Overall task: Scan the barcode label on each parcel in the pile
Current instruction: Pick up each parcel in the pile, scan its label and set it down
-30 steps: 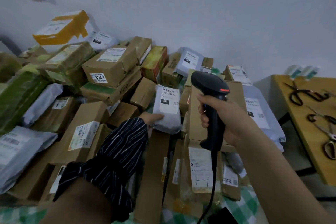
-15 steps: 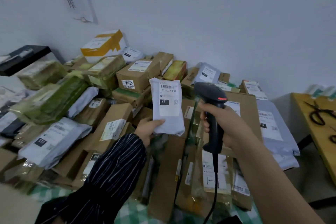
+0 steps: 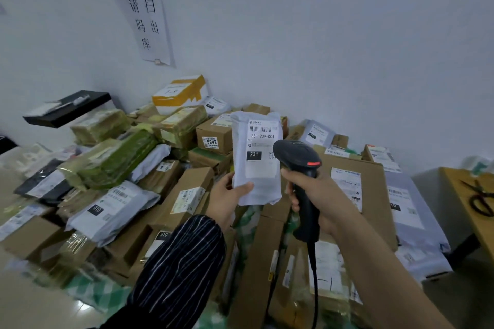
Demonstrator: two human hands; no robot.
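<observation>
- While I hold the pale grey plastic mailer pouch [image 3: 256, 165] upright above the pile, my left hand [image 3: 227, 199] grasps only its lower left corner, thumb across the front. I judge the soft film could sag or fold forward and crease the white printed label [image 3: 263, 163].
- Because the black handheld barcode scanner [image 3: 296, 153] sits close and low, its head overlapping the pouch's right edge from where I look, the beam may miss the barcode strip [image 3: 263, 129] at the label's top. It may catch the small square code lower down instead.
- If the aim strays past the pouch, it could read a neighbour, such as the brown cardboard box marked 5942 [image 3: 213, 133] just behind.
- My right hand [image 3: 320, 195] is wrapped round the scanner's handle; I cannot tell whether a finger rests on the trigger.
- The black cord [image 3: 314, 275] hangs from the handle down over the heap of cardboard cartons and plastic mailers [image 3: 165, 211], where it might snag on a corner.
- The pouch looks flat and slightly puckered, with its label facing me. "231-239-K01" sits under the bars, and below that is a black block reading 231.
</observation>
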